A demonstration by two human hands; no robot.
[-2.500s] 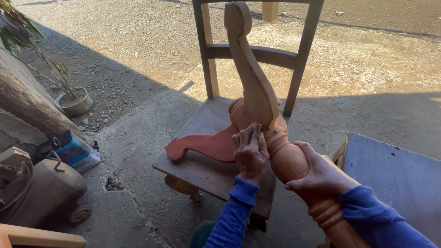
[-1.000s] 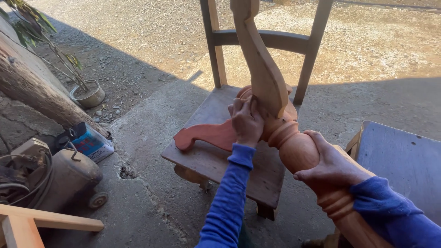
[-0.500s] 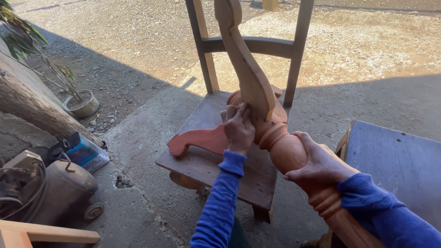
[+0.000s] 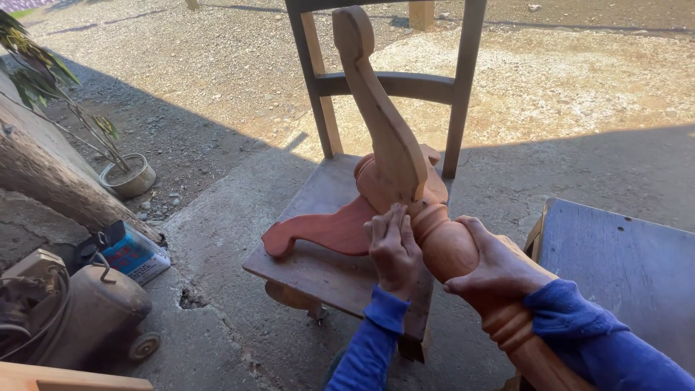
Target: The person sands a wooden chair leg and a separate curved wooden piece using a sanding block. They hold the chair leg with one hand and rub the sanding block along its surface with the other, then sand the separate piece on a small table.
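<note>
A: Where's the pedestal (image 4: 452, 250)?

B: Lying tilted, its footed end on the chair (image 4: 318, 268) seat. One curved leg (image 4: 380, 119) sticks up in front of the chair back, another (image 4: 318, 230) lies flat on the seat, pointing left.

A: And the hands?

B: The right hand (image 4: 496, 271) is wrapped over the round bulge of the turned column, a firm, closed grip on the pedestal. The left hand (image 4: 394, 250) lies with fingers pressed flat against the ring just below where the legs join; it touches the wood, but whether anything sits under the palm I cannot tell.

A: What's around?

B: A dark blue tabletop (image 4: 622, 275) at right, near the right sleeve. At left, a potted plant (image 4: 127, 174), a small box (image 4: 134, 255) and a wheeled tank (image 4: 79, 315) on the concrete floor.
</note>
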